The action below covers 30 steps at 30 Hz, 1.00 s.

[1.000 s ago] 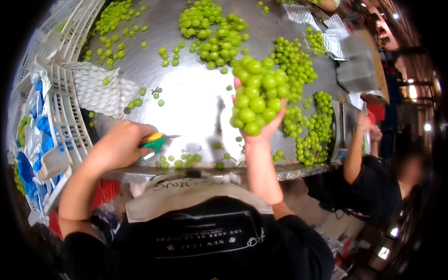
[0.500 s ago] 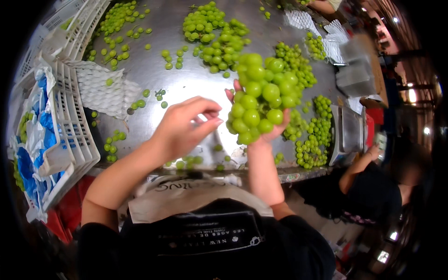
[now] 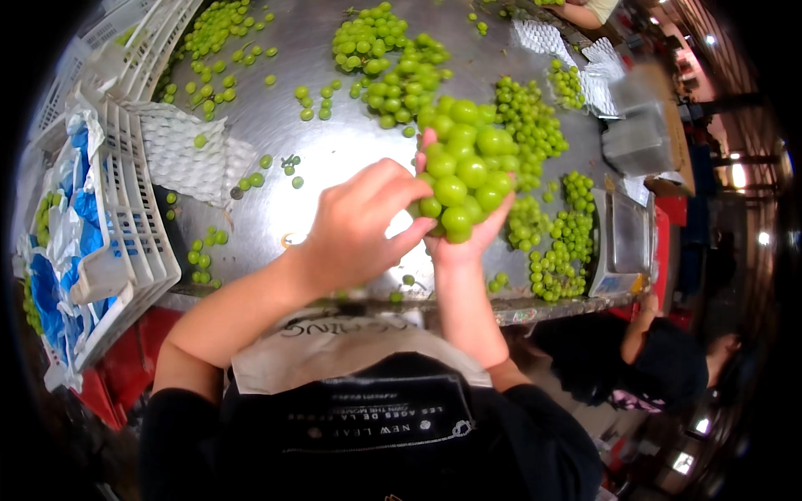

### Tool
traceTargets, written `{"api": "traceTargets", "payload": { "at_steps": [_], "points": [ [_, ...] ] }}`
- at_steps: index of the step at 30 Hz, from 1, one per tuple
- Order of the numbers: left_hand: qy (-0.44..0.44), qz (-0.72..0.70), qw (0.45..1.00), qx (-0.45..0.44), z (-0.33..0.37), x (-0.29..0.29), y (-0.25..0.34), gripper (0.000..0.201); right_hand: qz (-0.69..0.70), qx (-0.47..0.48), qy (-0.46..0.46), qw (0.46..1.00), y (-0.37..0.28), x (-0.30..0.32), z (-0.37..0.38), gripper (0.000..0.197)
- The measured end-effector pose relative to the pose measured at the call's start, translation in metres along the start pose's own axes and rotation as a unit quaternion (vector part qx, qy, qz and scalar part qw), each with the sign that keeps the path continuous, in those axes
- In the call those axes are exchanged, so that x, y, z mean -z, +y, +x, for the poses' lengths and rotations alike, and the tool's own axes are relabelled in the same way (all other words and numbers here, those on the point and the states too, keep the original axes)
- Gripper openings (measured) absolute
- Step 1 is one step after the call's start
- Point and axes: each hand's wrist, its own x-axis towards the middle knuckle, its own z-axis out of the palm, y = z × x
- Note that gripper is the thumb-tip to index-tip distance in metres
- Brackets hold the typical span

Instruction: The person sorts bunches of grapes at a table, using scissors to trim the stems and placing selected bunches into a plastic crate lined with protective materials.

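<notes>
Cradling a large bunch of green grapes just right of the middle of the frame, in a right hand curled around it from beneath, with fingers showing at both sides of the fruit and that grip about half closed on it. Reaching in from the lower left with a bare left hand, with thumb and forefinger moderately spread at the lower left grapes of the same bunch. Unclear whether pinching one in that grip. Held up over a shiny metal counter, well clear of its surface. Backed, toward the top centre, by more bunches on the counter, and flanked on the right by further clusters. Strewn at left centre with loose grapes, near white foam netting. Bordered at the far left by a white slatted crate with blue and white plastic in or behind it. Stacked at the upper right with clear plastic containers, above a metal tray. Joined at the right by a person in dark clothing, and at the top edge by another person's arm.
</notes>
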Motion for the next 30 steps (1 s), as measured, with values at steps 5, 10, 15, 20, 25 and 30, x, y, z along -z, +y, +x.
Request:
{"api": "traceTargets", "payload": {
  "at_steps": [5,10,15,20,25,30],
  "points": [
    [-0.075,-0.007,0.997,-0.031,0.002,0.008,-0.009,0.021,-0.058,0.009,-0.011,0.998,0.006,-0.001,-0.004,0.066],
    [-0.224,-0.035,0.972,-0.066,0.007,0.038,-0.017,0.017,0.013,-0.003,0.028,1.000,-0.008,-0.003,0.005,0.065],
    [-0.044,-0.136,0.982,0.125,0.005,0.026,-0.026,0.025,0.078,-0.049,0.025,0.995,-0.009,-0.002,0.006,0.064],
    [0.005,-0.371,0.900,0.231,0.013,0.002,-0.028,0.061,-0.224,0.069,0.078,0.969,0.009,-0.002,-0.002,0.066],
    [-0.015,-0.421,0.874,0.243,0.010,-0.016,-0.050,0.076,-0.470,0.185,-0.067,0.860,0.017,-0.017,-0.009,0.094],
    [0.008,-0.709,0.621,0.336,-0.001,-0.013,-0.067,0.064,-0.522,0.197,-0.081,0.826,0.008,-0.029,-0.010,0.087]
  ]
}}
